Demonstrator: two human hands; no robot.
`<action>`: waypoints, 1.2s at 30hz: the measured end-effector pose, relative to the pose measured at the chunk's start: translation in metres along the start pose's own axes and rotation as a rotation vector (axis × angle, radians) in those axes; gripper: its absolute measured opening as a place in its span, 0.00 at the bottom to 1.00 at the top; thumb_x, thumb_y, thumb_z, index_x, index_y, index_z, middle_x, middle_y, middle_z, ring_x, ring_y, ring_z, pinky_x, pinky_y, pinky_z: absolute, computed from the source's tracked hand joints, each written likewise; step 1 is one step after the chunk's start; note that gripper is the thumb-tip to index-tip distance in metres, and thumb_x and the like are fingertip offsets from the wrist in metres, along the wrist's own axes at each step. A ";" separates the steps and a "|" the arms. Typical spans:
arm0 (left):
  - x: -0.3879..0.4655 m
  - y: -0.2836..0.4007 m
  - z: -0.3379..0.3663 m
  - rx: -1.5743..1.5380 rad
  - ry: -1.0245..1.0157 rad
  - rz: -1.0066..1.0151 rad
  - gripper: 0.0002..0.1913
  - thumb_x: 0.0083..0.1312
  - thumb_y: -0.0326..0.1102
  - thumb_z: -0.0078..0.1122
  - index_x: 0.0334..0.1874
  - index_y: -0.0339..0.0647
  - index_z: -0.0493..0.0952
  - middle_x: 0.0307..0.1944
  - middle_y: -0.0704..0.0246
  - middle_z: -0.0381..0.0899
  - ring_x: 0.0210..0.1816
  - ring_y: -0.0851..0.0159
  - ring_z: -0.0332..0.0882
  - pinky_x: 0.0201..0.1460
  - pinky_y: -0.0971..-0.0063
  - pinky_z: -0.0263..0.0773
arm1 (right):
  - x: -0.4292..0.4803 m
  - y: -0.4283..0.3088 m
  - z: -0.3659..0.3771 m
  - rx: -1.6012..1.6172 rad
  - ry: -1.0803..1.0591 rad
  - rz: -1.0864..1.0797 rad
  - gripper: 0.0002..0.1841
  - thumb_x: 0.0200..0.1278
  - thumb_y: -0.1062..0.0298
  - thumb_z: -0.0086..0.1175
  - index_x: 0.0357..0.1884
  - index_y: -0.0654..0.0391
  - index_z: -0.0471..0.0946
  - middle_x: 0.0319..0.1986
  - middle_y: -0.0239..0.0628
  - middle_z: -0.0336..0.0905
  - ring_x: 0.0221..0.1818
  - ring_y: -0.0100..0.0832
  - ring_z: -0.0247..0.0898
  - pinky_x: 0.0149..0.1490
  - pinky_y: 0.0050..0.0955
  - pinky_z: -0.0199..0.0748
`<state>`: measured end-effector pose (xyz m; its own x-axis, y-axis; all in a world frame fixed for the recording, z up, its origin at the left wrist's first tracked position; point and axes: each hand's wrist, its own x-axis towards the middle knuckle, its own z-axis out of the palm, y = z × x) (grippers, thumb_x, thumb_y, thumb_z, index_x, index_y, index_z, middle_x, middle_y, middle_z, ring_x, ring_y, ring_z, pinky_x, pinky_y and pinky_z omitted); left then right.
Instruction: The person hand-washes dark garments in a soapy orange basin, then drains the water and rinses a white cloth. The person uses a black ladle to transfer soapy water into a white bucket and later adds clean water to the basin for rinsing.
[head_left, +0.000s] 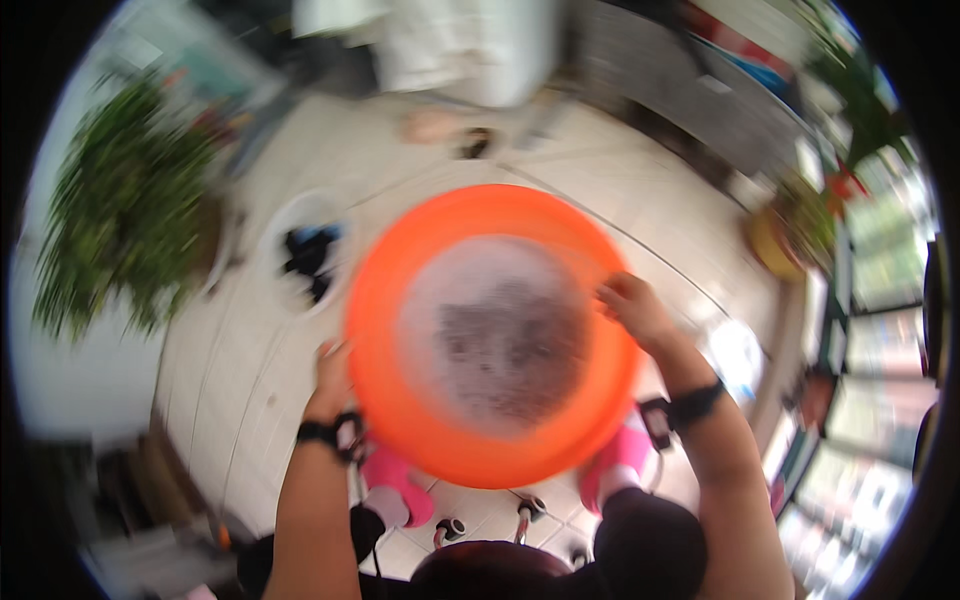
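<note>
A large orange plastic basin (487, 465) stands on the floor between my feet. Inside it is foamy water (450, 277), with a dark, blurred mass (510, 345) showing through the suds. My left hand (330, 379) grips the basin's left rim from outside. Above the basin's right inner wall is my right hand (634, 307), its fingers curled inward over the orange plastic. Motion blur hides whether anything small is between those fingers. Both wrists wear black straps with small devices.
Left of the basin, a white bucket (274, 277) holds dark and blue cloth-like items. Leafy plants (127, 210) stand farther left, and a yellow pot (776, 236) sits at right. My pink slippers (416, 499) flank the basin. Wheeled chair legs (450, 531) show below. A white object (733, 352) lies right.
</note>
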<state>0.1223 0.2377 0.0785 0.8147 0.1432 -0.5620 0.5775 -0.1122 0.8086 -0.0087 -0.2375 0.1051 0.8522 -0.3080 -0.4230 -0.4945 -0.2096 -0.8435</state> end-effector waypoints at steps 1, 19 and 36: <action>-0.007 -0.010 -0.002 -0.160 -0.230 -0.119 0.27 0.62 0.37 0.57 0.62 0.40 0.58 0.50 0.60 0.74 0.50 0.60 0.73 0.54 0.61 0.67 | -0.004 0.009 -0.011 -0.071 0.063 -0.043 0.15 0.61 0.59 0.53 0.37 0.62 0.78 0.31 0.46 0.80 0.34 0.34 0.76 0.41 0.33 0.73; -0.095 -0.110 -0.019 -0.051 -0.193 -0.543 0.19 0.69 0.46 0.41 0.58 0.44 0.65 0.52 0.66 0.74 0.50 0.56 0.75 0.46 0.55 0.74 | -0.038 0.112 -0.020 -0.357 0.393 0.459 0.41 0.65 0.47 0.44 0.66 0.73 0.46 0.67 0.67 0.35 0.72 0.56 0.30 0.72 0.41 0.37; -0.169 -0.117 0.010 -0.250 -0.217 -0.684 0.26 0.68 0.56 0.41 0.58 0.42 0.66 0.54 0.63 0.71 0.54 0.55 0.69 0.56 0.57 0.66 | -0.033 0.166 -0.094 -0.441 0.613 0.621 0.40 0.61 0.46 0.50 0.63 0.68 0.51 0.63 0.63 0.52 0.64 0.56 0.54 0.66 0.42 0.57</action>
<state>-0.0824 0.2168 0.0773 0.2865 -0.0987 -0.9530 0.9495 0.1623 0.2686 -0.1353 -0.3492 0.0101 0.2436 -0.8837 -0.3996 -0.9512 -0.1373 -0.2764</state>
